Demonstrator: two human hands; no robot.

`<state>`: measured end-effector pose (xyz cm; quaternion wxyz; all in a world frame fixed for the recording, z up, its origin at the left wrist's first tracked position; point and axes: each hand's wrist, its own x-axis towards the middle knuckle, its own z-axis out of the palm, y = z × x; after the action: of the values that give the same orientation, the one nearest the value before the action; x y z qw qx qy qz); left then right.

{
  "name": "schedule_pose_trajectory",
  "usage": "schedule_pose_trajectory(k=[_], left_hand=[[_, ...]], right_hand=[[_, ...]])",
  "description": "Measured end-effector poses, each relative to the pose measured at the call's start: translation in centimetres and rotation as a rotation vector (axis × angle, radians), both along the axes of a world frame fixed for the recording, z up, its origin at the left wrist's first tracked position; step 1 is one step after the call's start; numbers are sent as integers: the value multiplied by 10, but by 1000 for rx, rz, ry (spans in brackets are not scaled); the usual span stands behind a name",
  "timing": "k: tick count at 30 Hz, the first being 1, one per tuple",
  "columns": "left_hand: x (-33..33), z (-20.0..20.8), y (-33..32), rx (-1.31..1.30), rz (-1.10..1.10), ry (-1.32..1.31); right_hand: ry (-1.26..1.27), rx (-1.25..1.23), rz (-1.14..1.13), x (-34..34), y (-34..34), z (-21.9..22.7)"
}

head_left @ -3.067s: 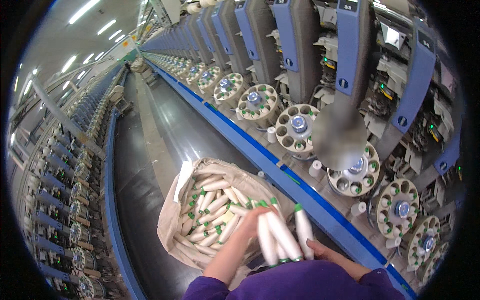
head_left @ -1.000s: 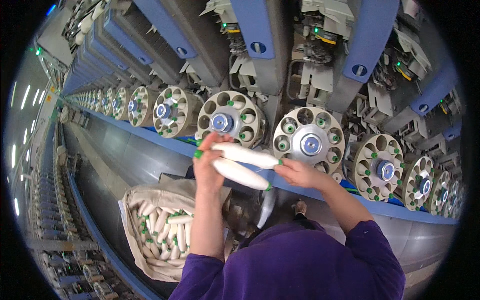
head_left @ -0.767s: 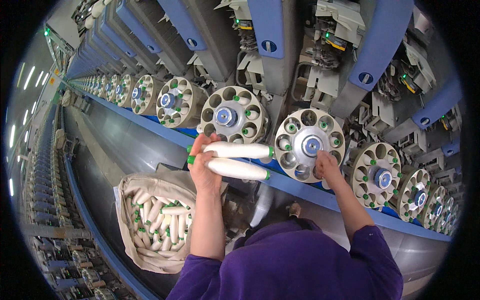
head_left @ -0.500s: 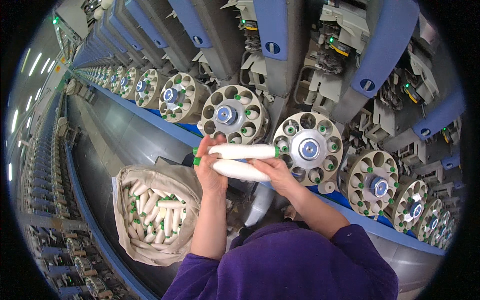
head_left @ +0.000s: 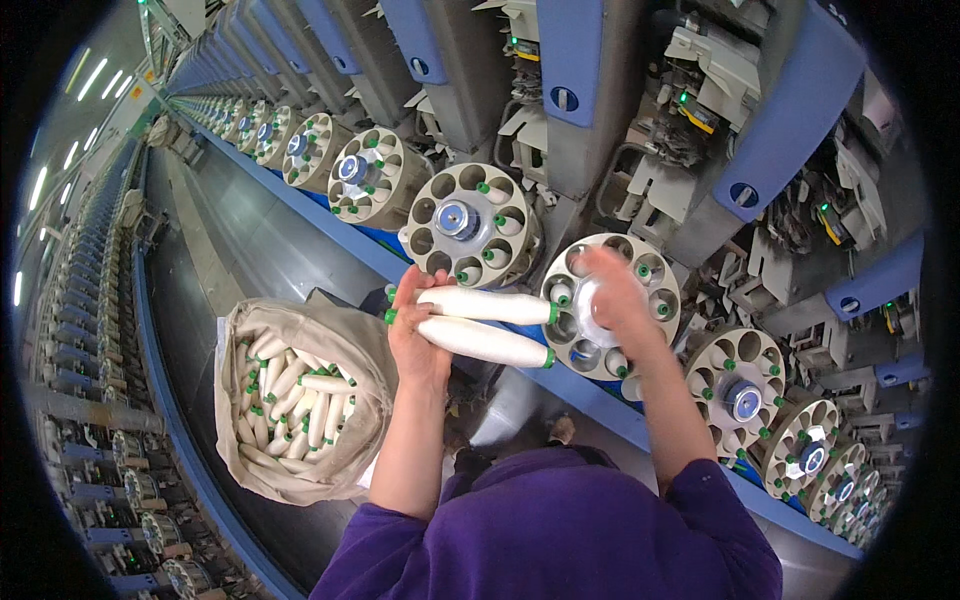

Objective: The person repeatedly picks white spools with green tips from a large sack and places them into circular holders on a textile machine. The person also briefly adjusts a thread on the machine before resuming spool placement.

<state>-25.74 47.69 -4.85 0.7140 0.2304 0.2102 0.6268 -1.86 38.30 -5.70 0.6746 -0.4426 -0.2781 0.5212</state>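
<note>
My left hand (head_left: pixel 415 330) is closed round the left ends of two white yarn bobbins with green tips, an upper bobbin (head_left: pixel 480 304) and a lower bobbin (head_left: pixel 485 341). They lie side by side, their right ends reaching to the edge of a round bobbin magazine (head_left: pixel 577 300). Over that magazine is my right hand (head_left: pixel 618 295), smeared by motion, so its fingers and anything in them cannot be made out. It covers the hub and some upper pockets. Green-tipped bobbins stand in several of the other pockets.
At the left, a beige cloth sack (head_left: pixel 355 330) holds a heap of white bobbins (head_left: pixel 300 405). Another round magazine (head_left: pixel 480 245), partly filled, stands left of the one under my hand. More magazines run along a blue rail (head_left: pixel 335 235), with machine columns (head_left: pixel 565 70) behind.
My right hand has let go of the bobbins' right ends and moved right and up over the magazine. The lower bobbin's right green tip now shows. My left hand still holds both.
</note>
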Motion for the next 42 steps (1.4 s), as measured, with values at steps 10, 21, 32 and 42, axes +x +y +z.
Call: schedule_pose_trajectory(k=[10,21,32,42], left_hand=[[10,-17,-12,-170,-87,150],[46,-1,-25,-126,-262,-87],[116,-76,-61,49,303,882],[145,-24,-117,128,-750,454]], right_hand=[[44,-65,480,81,-46,1],[57,-360,804,10,7,16],[-913,-247,822,46,-14,33],[-673,-99,341,57,-20,34]])
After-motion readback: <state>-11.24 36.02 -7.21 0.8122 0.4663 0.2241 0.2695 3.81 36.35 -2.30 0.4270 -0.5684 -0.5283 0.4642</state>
